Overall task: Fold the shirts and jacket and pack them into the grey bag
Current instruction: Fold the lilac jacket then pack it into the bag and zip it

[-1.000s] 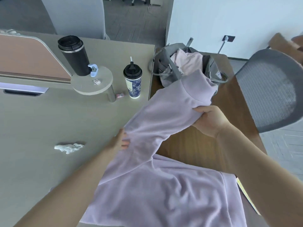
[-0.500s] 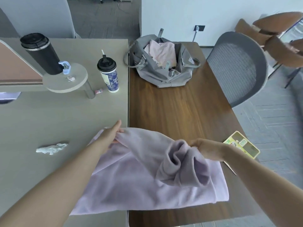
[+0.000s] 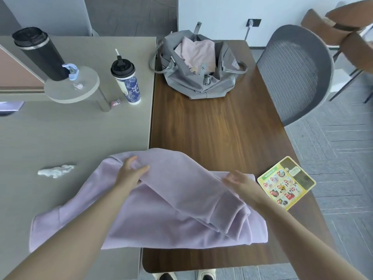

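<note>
A lilac jacket (image 3: 161, 219) lies flat near the front edge, across the seam between the grey desk and the wooden table (image 3: 212, 128). One sleeve is folded diagonally over its body. My left hand (image 3: 131, 172) presses flat on the upper left of the jacket, at the top of the folded sleeve. My right hand (image 3: 238, 181) hovers at the jacket's right edge with its fingers apart and holds nothing. The grey bag (image 3: 201, 87) stands unzipped at the far end of the wooden table, with a folded pink shirt (image 3: 197, 51) inside it.
A patterned cup with a black lid (image 3: 127, 81) and a black tumbler (image 3: 40, 53) on a round stand occupy the grey desk (image 3: 70, 134). A crumpled tissue (image 3: 56, 170) lies left of the jacket and a yellow menu card (image 3: 286, 182) lies right of it. A grey mesh chair (image 3: 292, 75) is at the table's right side.
My right hand brought the raised sleeve down across the jacket's body and let go of it. The jacket now lies flat, and my left hand stayed on its upper left.
</note>
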Demonstrator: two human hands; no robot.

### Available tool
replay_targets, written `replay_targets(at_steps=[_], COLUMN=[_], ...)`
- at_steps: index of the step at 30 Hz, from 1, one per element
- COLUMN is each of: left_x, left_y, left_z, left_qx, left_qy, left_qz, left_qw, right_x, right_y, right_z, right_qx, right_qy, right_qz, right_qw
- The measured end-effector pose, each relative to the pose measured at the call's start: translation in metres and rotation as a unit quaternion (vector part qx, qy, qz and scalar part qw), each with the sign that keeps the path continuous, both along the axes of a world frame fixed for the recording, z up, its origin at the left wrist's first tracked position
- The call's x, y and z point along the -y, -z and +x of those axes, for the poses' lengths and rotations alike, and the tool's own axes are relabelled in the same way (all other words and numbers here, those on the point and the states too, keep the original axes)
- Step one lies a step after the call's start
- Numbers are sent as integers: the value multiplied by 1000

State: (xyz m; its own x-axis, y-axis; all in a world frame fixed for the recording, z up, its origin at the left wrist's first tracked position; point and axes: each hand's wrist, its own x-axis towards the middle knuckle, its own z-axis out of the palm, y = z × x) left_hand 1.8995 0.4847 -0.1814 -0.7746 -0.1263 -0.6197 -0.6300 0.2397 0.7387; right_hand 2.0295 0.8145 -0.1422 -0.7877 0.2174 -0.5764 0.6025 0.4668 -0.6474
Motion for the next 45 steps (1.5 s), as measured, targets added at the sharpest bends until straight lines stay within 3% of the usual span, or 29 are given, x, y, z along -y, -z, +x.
replay_targets(at_steps=[2,4,9,13,16,19,21,23,27,30,33,35,38,41,44,45], left_x=[-4,-5,-4,15,16,-4,-19,-37,-72,-81,-92,-101,-109,-116,-109,-102], left_y=[-4,-6,-15,9,10,-14,-18,-16,8,16,8,5,-6,-27,-46,-48], left_z=[-1,4,25,53,54,48,47,58,93,94,92,101,121,134,139,138], left_qx=[-8,-39,-113,-26,5,-105,-199,-241,-221,-192,-176,-173,-111,-47,53,85], left_qy=[-40,-59,-92,53,199,256,284,381,545,537,541,524,468,440,292,253], left_qz=[32,27,-3,-88,-262,-422,-408,-354,-263,-278,-321,-294,-135,14,145,199], left_qw=[999,997,989,994,944,864,844,819,765,773,757,780,866,896,944,943], right_x=[17,26,11,-3,-3,-4,-8,-14,-25,-25,-25,-29,-40,-38,-17,-5], right_y=[1,8,-6,-6,5,3,3,5,22,27,30,32,29,4,-33,-45], right_z=[13,19,12,27,35,37,42,48,61,62,58,57,59,51,33,25], right_qx=[82,76,82,139,126,113,84,94,153,145,140,141,128,94,39,22], right_qy=[-97,-154,-137,-177,-165,-147,-96,-51,40,106,139,155,169,129,22,-21], right_qz=[138,218,141,163,180,172,183,200,103,16,-28,-74,-185,-249,-227,-197], right_qw=[982,961,977,961,962,967,975,974,982,984,980,975,960,955,973,980])
